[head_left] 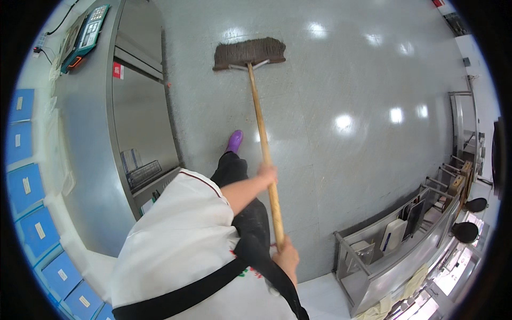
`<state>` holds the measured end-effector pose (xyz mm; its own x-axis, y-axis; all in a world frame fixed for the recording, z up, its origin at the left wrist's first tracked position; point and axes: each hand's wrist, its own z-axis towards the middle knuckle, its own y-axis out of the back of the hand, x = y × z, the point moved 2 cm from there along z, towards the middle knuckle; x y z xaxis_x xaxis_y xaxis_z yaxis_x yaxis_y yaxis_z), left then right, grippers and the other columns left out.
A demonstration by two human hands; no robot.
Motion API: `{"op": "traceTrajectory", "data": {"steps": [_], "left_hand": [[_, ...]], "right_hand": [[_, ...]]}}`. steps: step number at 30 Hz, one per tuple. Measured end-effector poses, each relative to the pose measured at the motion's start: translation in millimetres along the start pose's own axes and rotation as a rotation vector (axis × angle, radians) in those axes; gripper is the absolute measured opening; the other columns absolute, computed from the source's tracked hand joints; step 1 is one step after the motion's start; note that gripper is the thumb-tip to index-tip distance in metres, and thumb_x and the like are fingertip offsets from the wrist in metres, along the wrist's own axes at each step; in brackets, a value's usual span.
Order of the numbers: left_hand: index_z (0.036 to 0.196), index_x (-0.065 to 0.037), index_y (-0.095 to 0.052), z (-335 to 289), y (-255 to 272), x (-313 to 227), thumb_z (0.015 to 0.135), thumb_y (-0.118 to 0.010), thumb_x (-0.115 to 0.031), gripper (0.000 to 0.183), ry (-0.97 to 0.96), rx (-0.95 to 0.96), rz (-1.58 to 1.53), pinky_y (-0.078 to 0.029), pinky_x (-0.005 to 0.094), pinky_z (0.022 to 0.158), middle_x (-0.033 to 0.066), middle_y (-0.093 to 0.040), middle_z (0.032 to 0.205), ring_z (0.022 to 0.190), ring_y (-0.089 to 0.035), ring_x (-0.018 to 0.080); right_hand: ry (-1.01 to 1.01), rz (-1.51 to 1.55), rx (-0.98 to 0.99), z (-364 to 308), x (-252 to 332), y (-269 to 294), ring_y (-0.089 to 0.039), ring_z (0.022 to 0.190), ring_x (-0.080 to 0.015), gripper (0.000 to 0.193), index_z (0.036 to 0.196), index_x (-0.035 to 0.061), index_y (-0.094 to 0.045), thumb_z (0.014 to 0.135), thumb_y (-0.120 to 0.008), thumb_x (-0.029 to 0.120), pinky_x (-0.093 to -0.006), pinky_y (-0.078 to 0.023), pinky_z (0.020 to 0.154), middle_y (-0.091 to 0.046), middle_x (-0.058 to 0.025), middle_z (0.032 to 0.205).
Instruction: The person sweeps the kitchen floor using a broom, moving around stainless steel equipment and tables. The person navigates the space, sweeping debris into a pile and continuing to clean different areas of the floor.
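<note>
A push broom (260,114) with a long pale wooden handle reaches away from me over the grey floor. Its wide, dark-bristled head (249,52) rests on the floor at the far end, joined to the pole by metal braces. Around the middle of the lower pole, my left hand (266,175) is closed, slightly blurred. My right hand (288,258) grips the pole near its close end, its fingers partly hidden. A purple boot (234,141) shows on my foot, left of the handle.
A steel counter (88,122) runs along the left, with a scale (88,37) on top. Several blue bins (26,186) line the far left. At the lower right, a metal rack (368,266) holds trays and boards. Dark pans (465,232) hang beside it. Lights reflect off the floor (362,176).
</note>
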<state>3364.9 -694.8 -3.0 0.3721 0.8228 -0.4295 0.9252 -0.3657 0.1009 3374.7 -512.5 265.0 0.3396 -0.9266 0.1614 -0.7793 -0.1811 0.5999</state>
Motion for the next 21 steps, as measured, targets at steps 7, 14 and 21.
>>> {"op": "traceTrajectory", "data": {"steps": [7,14,21], "left_hand": [[0.104,0.000,-0.053,-204,-49,158,0.087,-0.056,-0.014,0.022,0.611,0.407,-0.055,-0.060,0.0424,0.065,0.0171,-0.065,0.084,0.073,-0.069,0.0275],[0.110,0.000,-0.052,-258,-86,257,0.089,-0.062,-0.017,0.028,0.758,0.594,0.012,-0.060,0.0419,0.072,0.0117,-0.066,0.089,0.083,-0.068,0.0241],[0.105,0.000,-0.053,-232,-56,245,0.089,-0.063,-0.018,0.026,0.726,0.456,0.093,-0.061,0.0388,0.068,0.0125,-0.065,0.089,0.079,-0.068,0.0214]], "right_hand": [[-0.095,-0.082,-0.104,-164,-191,34,-0.064,0.076,-0.0379,0.032,0.087,0.0102,-0.062,0.063,-0.052,-0.008,-0.0432,-0.048,0.065,-0.065,-0.0125,0.072],[-0.301,-0.351,-0.138,-215,-254,52,-0.064,0.075,-0.0374,0.025,0.089,0.0200,-0.066,0.074,-0.056,0.003,-0.0486,-0.048,0.061,-0.066,-0.0146,0.077],[-0.207,-0.289,-0.216,-188,-272,-3,-0.062,0.070,-0.0386,0.014,0.086,0.0167,-0.066,0.078,-0.057,0.009,-0.0478,-0.048,0.060,-0.065,-0.0158,0.077]]}}
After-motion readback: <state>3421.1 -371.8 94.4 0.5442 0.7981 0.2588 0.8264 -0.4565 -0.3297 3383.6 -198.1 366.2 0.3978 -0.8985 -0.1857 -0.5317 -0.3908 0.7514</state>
